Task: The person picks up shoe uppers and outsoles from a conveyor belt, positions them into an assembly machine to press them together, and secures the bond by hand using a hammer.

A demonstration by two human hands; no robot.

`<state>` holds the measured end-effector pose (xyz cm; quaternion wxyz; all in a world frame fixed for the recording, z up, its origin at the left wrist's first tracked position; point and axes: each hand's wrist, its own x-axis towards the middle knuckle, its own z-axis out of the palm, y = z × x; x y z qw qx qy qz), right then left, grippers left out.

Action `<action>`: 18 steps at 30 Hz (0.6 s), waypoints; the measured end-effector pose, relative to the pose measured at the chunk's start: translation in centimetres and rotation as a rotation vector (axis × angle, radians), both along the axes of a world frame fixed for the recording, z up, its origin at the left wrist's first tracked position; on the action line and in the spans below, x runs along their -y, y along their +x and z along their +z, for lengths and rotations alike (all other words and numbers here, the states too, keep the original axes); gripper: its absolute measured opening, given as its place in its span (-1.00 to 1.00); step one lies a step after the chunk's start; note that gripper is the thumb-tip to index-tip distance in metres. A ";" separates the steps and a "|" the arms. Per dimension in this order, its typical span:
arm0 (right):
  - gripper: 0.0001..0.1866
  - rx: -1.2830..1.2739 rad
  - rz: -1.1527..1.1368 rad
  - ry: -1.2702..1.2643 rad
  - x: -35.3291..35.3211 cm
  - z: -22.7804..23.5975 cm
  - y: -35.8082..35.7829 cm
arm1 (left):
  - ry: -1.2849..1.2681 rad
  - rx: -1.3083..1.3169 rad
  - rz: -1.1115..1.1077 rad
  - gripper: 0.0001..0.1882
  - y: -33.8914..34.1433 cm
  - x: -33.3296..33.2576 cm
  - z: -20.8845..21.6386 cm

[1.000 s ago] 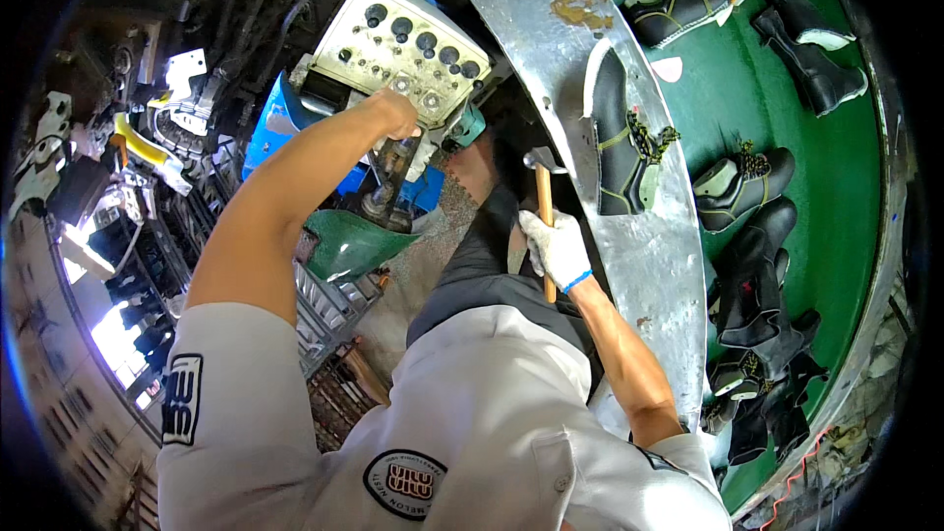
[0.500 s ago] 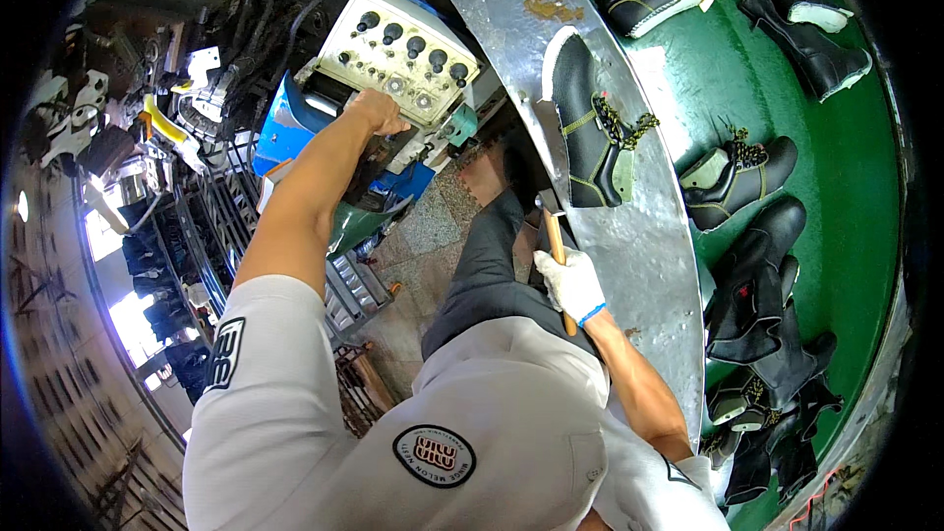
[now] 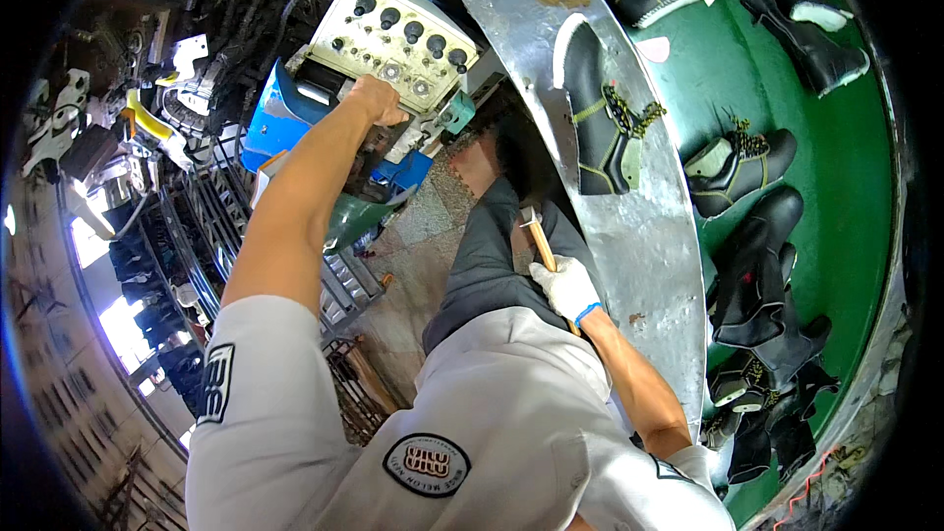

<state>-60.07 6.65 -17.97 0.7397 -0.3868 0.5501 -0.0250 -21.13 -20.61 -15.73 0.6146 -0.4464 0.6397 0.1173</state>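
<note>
My bare left hand (image 3: 378, 101) is at the lower edge of a cream control panel (image 3: 395, 34) with black knobs. Its fingers are curled, and whatever lies under them is hidden. In a white glove with a blue cuff, my right hand (image 3: 568, 287) grips a hammer (image 3: 539, 238) by its wooden handle, the metal head pointing away from me, over my lap. Beyond it, a black shoe (image 3: 597, 108) with yellow stitching and speckled laces lies on the metal rim (image 3: 629, 246) of the table.
The green surface (image 3: 826, 236) at right carries several black shoes and boots, such as a boot (image 3: 752, 265), plus a pink piece (image 3: 654, 49). Left of the panel are a blue machine part (image 3: 275, 123), dark hoses and a metal rack (image 3: 202, 236).
The hammer has shifted slightly left and lower with my right hand. My left hand stays by the panel, its fingers still curled. The whole view has shifted a little.
</note>
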 end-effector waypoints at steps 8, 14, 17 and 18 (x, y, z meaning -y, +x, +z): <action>-0.61 0.016 -0.107 0.073 4.8 -0.4 6.5 | 0.367 -0.170 0.454 -0.88 4.7 5.0 -2.1; -0.65 -0.011 -0.216 0.259 9.2 1.4 9.0 | 0.459 -0.377 0.537 -0.73 6.5 6.1 -2.3; -0.63 -0.007 -0.272 0.293 8.7 0.1 10.4 | 0.400 -0.454 0.681 -0.79 8.1 5.9 -2.2; -0.62 -0.001 -0.278 0.307 8.7 -0.1 10.8 | 0.394 -0.499 0.710 -0.81 8.2 5.8 -2.0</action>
